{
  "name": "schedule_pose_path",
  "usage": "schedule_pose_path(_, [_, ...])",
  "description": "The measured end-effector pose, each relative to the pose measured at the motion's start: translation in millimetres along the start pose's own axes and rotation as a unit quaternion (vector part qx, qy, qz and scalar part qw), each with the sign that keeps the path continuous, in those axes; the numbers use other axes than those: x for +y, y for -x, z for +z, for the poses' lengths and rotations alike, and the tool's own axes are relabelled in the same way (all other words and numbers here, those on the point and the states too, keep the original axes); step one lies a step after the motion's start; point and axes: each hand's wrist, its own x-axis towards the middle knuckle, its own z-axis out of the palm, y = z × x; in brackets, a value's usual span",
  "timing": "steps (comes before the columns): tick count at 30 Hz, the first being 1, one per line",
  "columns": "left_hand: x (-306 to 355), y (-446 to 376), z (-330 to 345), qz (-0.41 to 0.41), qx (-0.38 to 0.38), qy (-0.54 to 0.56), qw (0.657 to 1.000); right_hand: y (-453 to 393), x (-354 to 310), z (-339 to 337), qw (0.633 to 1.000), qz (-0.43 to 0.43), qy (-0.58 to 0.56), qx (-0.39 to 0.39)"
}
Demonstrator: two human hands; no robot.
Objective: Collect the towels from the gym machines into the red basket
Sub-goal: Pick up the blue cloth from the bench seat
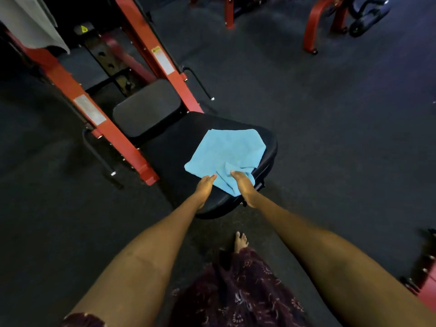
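- Reaching down with both arms, I have my hands at the near edge of the light-blue cloth towel (226, 153), which lies crumpled and partly unfolded on the black padded seat (169, 159) of a red steel gym machine (103, 123), a little right of the frame's centre.
- My left hand (204, 188) lies with fingers nearly straight, tips touching the towel's lower-left edge; I cannot tell whether the thumb has any cloth pinched beneath it.
- My right hand (244, 185) has its fingers curled over a bunched fold at the towel's lower-right corner, gripping the cloth where it hangs over the seat's rim.
- The towel's far corner points toward the smaller black back pad (146, 107), which sits just above the seat between the two slanted red beams running to the upper left of the frame.
- A pale grey cloth (30, 22) hangs over the machine at the upper-left corner.
- More red machine legs (313, 27) stand on the dark rubber floor (330, 114) along the top edge, well apart from the seat.
- A dark curved handle (370, 13) shows at the upper right.
- My bare foot (240, 241) is on the floor below the seat, and my dark maroon patterned skirt (238, 291) fills the bottom centre.
- A bit of red equipment (427, 277) pokes in at the lower-right edge; too little shows to say what it is.
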Motion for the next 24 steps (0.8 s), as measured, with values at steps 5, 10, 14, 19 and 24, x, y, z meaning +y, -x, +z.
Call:
schedule_pose_path(5, [3.4, -51.1, 19.4, -0.08, -0.021, -0.013, 0.997, -57.3, 0.1, -11.4, 0.994, 0.027, 0.107, -0.024])
schedule_pose_path(10, [-8.0, -103.7, 36.1, -0.125, -0.046, -0.043, 0.99, -119.8, 14.0, -19.6, 0.957, -0.025, 0.286, -0.047])
schedule_pose_path(14, [-10.3, -137.7, 44.1, -0.123, -0.017, -0.057, 0.991, -155.8, 20.5, -25.3, 0.879, -0.107, 0.462, -0.048])
schedule_pose_path(19, [-35.0, -177.2, 55.7, -0.156, -0.011, -0.109, 0.982, -191.1, 28.1, -25.3, 0.833, -0.071, 0.54, -0.098])
schedule_pose_path(24, [-43.1, -189.1, 61.8, -0.144, 0.023, -0.067, 0.987, -192.6, 37.5, -15.5, 0.838, -0.085, 0.535, -0.067])
